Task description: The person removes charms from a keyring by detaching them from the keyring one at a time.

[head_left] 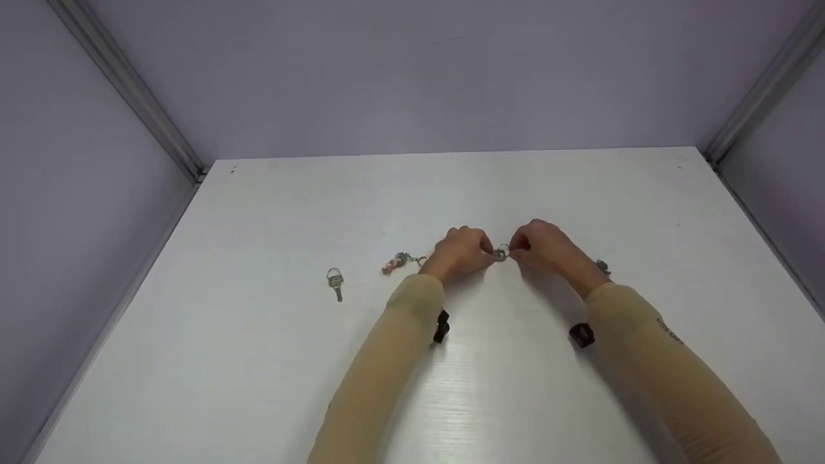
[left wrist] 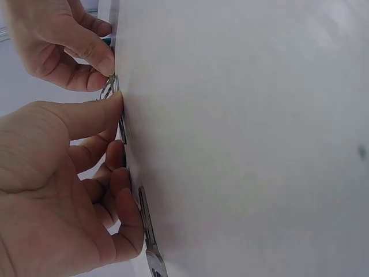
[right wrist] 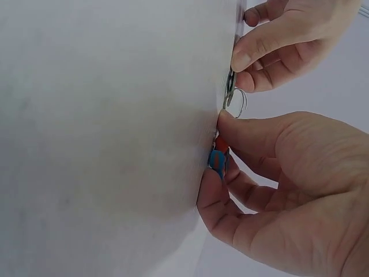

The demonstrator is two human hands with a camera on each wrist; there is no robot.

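Both hands meet at the middle of the white table (head_left: pixel 271 386) over a small metal key ring (head_left: pixel 501 253). My left hand (head_left: pixel 461 252) pinches the key ring (right wrist: pixel 235 95) between thumb and forefinger. My right hand (head_left: pixel 544 248) pinches it from the other side, thumb tip against the ring (left wrist: pixel 109 86). A silver key (left wrist: pixel 147 231) lies on the table under my left hand (left wrist: pixel 63 190), by its curled fingers. A red and blue charm (right wrist: pixel 218 158) sits under the fingers of my right hand (right wrist: pixel 288 190).
A loose key on its own ring (head_left: pixel 334 282) lies on the table to the left. A red charm on a chain (head_left: pixel 394 263) lies just left of my left hand. A small metal piece (head_left: pixel 602 266) shows by my right wrist. Walls enclose the table on three sides.
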